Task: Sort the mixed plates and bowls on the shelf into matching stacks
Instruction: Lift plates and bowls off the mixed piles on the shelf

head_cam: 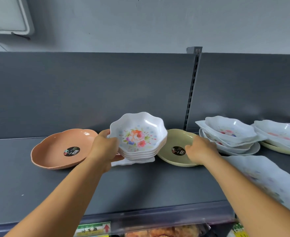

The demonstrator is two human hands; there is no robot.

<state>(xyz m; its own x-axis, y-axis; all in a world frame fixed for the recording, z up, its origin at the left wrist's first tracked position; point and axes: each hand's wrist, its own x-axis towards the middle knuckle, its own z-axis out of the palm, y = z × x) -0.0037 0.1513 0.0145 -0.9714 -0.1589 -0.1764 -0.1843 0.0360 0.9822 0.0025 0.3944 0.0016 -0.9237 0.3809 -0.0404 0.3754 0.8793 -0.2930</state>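
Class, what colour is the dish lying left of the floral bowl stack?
Salmon pink, with a black sticker; clearest in the head view.

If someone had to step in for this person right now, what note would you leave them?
Left hand: gripping the floral bowl stack, tilted, over a white plate.
Right hand: resting in the green dish, no clear grip.
Pink dish sits alone at left.
Done: floral bowls nested together.
Left: the mixed white pile and right pile, which has a green dish underneath; large floral plate at the shelf front.
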